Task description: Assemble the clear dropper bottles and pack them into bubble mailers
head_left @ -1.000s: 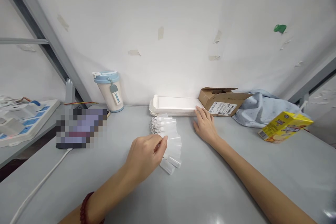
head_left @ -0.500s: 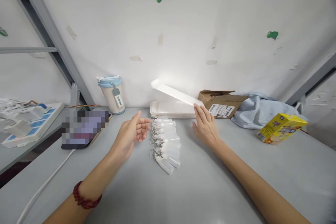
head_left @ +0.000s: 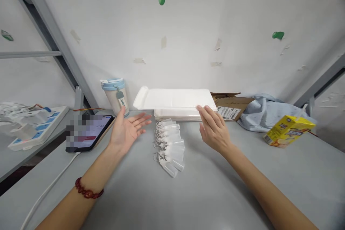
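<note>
A long, shallow white plastic tray (head_left: 178, 97) hangs over a stack of similar white trays (head_left: 178, 115) by the wall. My right hand (head_left: 214, 127) grips its near right corner, the thumb mostly hidden under it. Palm up, my left hand (head_left: 125, 131) is open and empty, fingers spread, just below the tray's left end and not touching it. In front of the stack lies a row of several small translucent bottles (head_left: 172, 147) with white cords, between my two hands.
At the left are a blue-lidded cup (head_left: 114, 95), a phone (head_left: 91, 133) on a white cable, and a power strip (head_left: 37, 127) with chargers. On the right stand a cardboard box (head_left: 229, 111), a pale blue cloth (head_left: 264, 111) and a yellow drink carton (head_left: 288, 131).
The white tray has swung from slanting up at the left to nearly level, and extends farther left. My left hand has moved left and turned palm up, its fingers spreading.
</note>
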A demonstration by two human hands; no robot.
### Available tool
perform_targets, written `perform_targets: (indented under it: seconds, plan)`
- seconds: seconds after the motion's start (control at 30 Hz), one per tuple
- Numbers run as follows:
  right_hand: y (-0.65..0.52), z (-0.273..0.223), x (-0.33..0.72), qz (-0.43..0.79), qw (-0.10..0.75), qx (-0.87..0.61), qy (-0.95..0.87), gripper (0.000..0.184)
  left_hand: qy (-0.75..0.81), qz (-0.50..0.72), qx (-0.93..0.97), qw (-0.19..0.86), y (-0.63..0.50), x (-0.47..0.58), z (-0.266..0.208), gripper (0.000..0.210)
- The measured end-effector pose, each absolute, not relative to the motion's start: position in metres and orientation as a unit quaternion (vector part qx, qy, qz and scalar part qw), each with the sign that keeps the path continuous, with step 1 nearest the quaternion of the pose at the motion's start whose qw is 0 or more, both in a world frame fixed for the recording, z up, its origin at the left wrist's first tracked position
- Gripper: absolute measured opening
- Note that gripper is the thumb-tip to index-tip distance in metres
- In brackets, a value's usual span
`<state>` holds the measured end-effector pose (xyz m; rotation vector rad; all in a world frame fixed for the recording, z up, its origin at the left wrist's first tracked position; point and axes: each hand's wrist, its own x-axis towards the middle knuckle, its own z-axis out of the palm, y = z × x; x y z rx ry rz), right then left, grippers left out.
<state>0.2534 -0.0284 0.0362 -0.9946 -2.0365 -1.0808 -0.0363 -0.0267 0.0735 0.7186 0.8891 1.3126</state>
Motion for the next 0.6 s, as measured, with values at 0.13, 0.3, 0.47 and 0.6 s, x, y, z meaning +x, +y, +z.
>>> perform_targets:
  seconds: [0.13, 0.3, 0.47, 0.6]
  plan:
    - [-0.038, 0.041, 0.246, -0.403, 0.332, -0.343, -0.781, 0.047, 0.392, 0.597, 0.359, 0.600, -0.024, -0.044, 0.079, 0.039]
    - [-0.044, 0.039, 0.238, -0.385, 0.347, -0.321, -0.793, 0.034, 0.459, 0.577, 0.371, 0.565, -0.022, -0.046, 0.075, 0.015]
    - [-0.053, 0.035, 0.227, -0.358, 0.344, -0.295, -0.816, 0.014, 0.483, 0.524, 0.415, 0.566, -0.035, -0.027, 0.068, 0.023]
    - [-0.067, 0.042, 0.214, -0.312, 0.281, -0.308, -0.854, 0.021, 0.449, 0.443, 0.530, 0.566, -0.058, -0.003, 0.063, 0.020]
